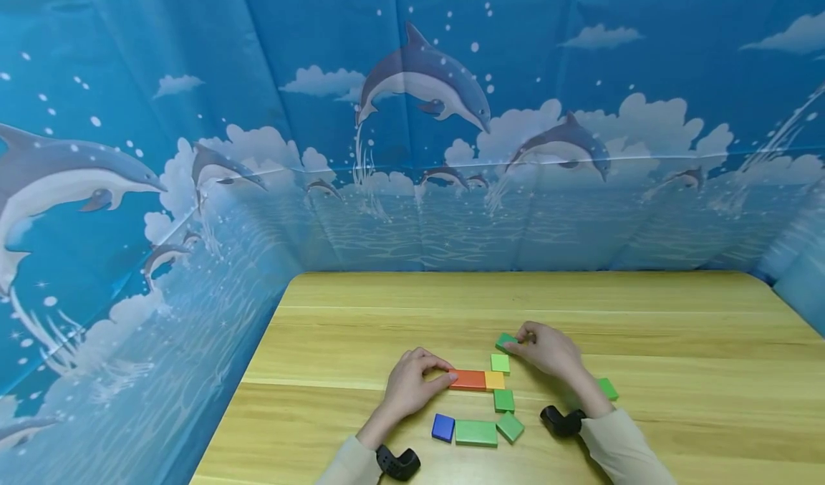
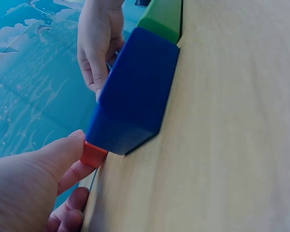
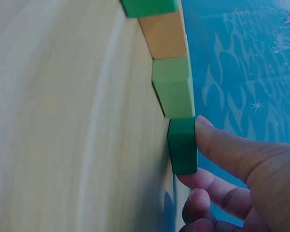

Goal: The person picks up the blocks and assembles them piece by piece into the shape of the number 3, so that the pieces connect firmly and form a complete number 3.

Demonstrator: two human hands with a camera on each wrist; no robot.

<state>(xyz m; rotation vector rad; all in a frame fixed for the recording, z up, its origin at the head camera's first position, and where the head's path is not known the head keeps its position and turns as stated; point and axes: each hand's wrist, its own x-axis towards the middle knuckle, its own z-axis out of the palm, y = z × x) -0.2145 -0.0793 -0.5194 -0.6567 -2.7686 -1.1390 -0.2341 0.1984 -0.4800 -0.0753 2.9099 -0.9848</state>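
Note:
My left hand (image 1: pixel 410 383) pinches the left end of a long red block (image 1: pixel 468 380), whose right end meets a yellow-orange block (image 1: pixel 495 380). Farther back, my right hand (image 1: pixel 548 349) grips a small green block (image 1: pixel 505 341) between thumb and finger. A light green block (image 1: pixel 500 363) lies between that one and the yellow-orange block. Another green block (image 1: pixel 504 400) sits just in front of the yellow-orange one. In the left wrist view, a blue block (image 2: pixel 135 92) hides most of the red block. The right wrist view has the held green block (image 3: pixel 183 145) beside the light green one.
Nearer the front lie the blue block, a long green block (image 1: pixel 476 433) and a turned green block (image 1: pixel 510 428). A bright green block (image 1: pixel 607 389) is beside the right forearm. The wooden table (image 1: pixel 335 327) meets a dolphin-print curtain (image 1: pixel 412 220) at the back.

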